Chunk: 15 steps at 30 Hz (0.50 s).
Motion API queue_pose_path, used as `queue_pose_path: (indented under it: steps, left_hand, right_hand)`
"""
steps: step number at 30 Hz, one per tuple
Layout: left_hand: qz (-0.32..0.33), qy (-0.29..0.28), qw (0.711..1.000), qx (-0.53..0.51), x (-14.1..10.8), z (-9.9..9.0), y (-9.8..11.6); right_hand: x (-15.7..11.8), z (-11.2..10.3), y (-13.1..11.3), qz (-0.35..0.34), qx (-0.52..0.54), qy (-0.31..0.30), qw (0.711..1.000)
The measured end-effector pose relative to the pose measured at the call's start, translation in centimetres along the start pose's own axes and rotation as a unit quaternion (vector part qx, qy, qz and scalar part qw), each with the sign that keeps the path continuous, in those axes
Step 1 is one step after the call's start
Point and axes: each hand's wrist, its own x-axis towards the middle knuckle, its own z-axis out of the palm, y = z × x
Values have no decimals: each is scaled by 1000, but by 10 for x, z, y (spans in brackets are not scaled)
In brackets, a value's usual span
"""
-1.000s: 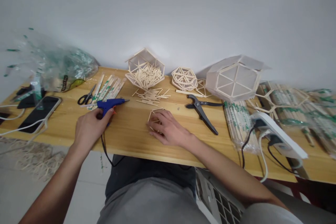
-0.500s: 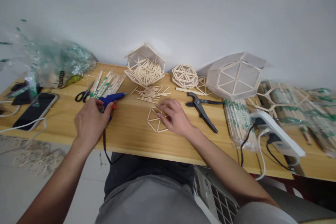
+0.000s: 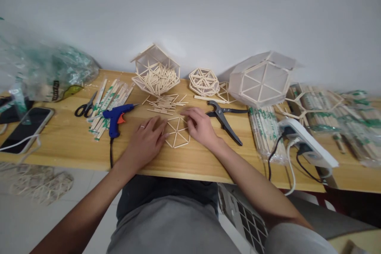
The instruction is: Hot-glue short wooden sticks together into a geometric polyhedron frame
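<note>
A flat hexagon of thin wooden sticks with spokes meeting at its centre [image 3: 177, 131] lies on the table between my hands. My left hand [image 3: 145, 139] rests at its left edge, fingers stretched out and thumb by the frame. At the frame's upper right side, my right hand [image 3: 200, 126] has its fingers curved and apart, the tips at the sticks. A blue glue gun [image 3: 115, 119] with an orange trigger lies left of my left hand. Behind the hexagon is a loose pile of short sticks [image 3: 163, 104].
Along the wall stand a stick-filled hexagonal basket [image 3: 160, 77], a small stick lattice [image 3: 204, 82] and a large covered frame [image 3: 263, 83]. Black cutters [image 3: 224, 121], a white power strip [image 3: 309, 143] and wrapped sticks [image 3: 266, 131] lie right. Scissors [image 3: 85, 109] and a phone [image 3: 26, 131] lie left.
My left hand has let go of the glue gun, now lying on the table, and moved right to the hexagon. My right hand has shifted off the hexagon's middle to its right side.
</note>
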Motion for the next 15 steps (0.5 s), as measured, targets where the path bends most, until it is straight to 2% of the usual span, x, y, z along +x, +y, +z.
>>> queue_pose_path:
  steps: [4, 11, 13, 15]
  left_hand:
    - [0, -3, 1000, -20, -10, 4, 0]
    - [-46, 51, 996, -50, -23, 22, 13]
    - [-51, 58, 995, -58, -22, 24, 14]
    - [-48, 60, 995, -68, -22, 24, 12]
  right_hand:
    - [3, 0, -6, 25, 18, 9, 999]
    - [7, 1, -10, 59, 28, 5, 998]
    - [9, -3, -8, 56, 38, -15, 998]
    - [12, -12, -6, 41, 58, -62, 996]
